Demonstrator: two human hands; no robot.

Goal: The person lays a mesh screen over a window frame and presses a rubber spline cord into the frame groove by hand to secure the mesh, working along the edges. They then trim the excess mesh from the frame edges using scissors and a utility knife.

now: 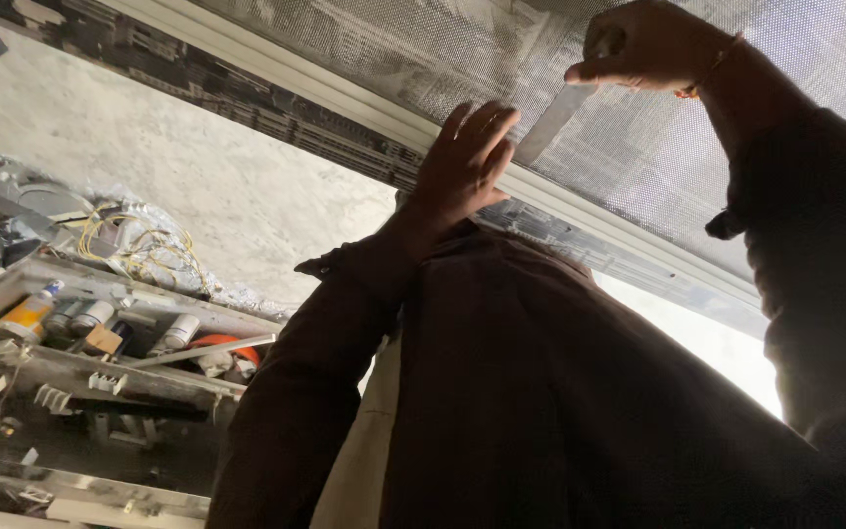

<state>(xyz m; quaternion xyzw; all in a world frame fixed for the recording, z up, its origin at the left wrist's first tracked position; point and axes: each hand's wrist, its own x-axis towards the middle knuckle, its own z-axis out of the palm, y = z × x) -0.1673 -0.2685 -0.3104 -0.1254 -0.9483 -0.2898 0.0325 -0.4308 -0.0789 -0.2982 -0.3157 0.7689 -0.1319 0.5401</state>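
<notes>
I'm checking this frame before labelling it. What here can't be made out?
Head view:
- Right hand: the fingers hide the top of the flat pale strip, so the grip is unclear.
- Left hand: seen from the back, so palm contact with the window frame is hidden.
- Bottles on the shelf: too small and dim to identify.

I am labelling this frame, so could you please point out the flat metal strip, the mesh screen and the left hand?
flat metal strip point(552, 120), head view, mid-length.
mesh screen point(638, 147), head view, bare mesh.
left hand point(464, 165), head view, back of hand.
</notes>
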